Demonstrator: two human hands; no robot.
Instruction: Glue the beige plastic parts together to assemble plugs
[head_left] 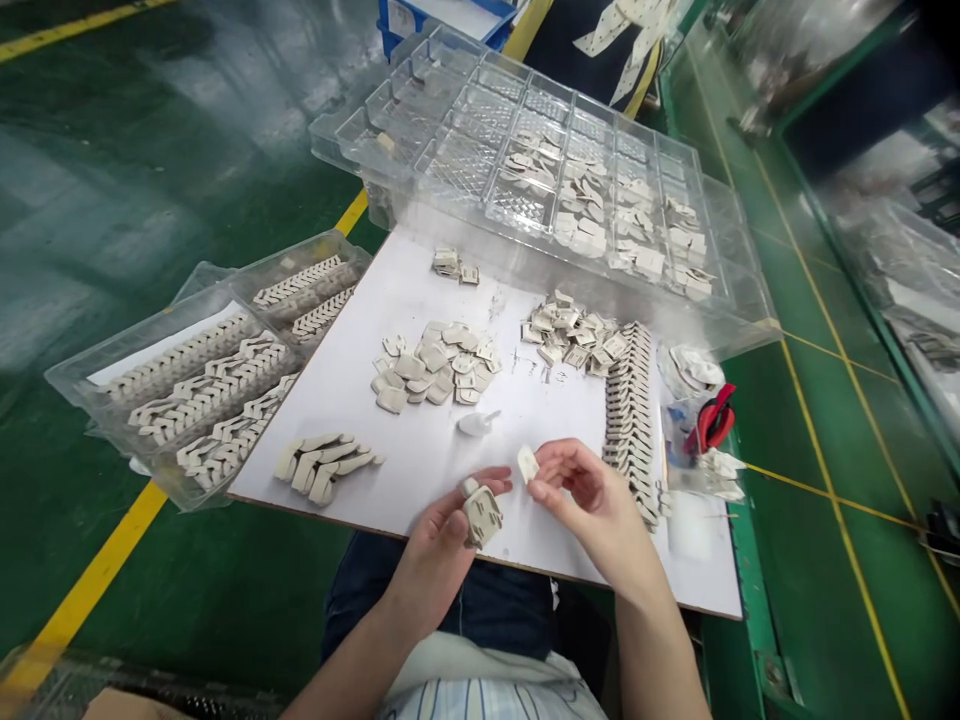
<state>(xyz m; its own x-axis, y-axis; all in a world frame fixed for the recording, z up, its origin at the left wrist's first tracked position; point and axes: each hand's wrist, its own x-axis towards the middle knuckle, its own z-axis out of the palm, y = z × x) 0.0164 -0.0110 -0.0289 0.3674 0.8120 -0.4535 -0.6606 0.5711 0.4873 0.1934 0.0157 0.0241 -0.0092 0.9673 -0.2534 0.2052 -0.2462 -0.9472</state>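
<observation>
Near the front edge of the white board [420, 470], my left hand [442, 540] holds a beige plastic part [482, 515] with slots on its face. My right hand [581, 490] pinches a small flat cream piece [528, 464] between thumb and fingers, a short gap to the right of that part. A small white bottle [478, 424] with a narrow tip lies just beyond my hands. Behind it is a pile of flat beige pieces [431, 365]. Another pile of small slotted pieces [571, 332] sits further right, beside a long stacked row of parts [628, 415].
Joined beige parts [324, 465] lie at the board's left front. Clear trays of parts [169, 355] stand on the left. A large divided clear tray [465, 125] spans the back. Red-handled pliers [711, 420] lie at the right.
</observation>
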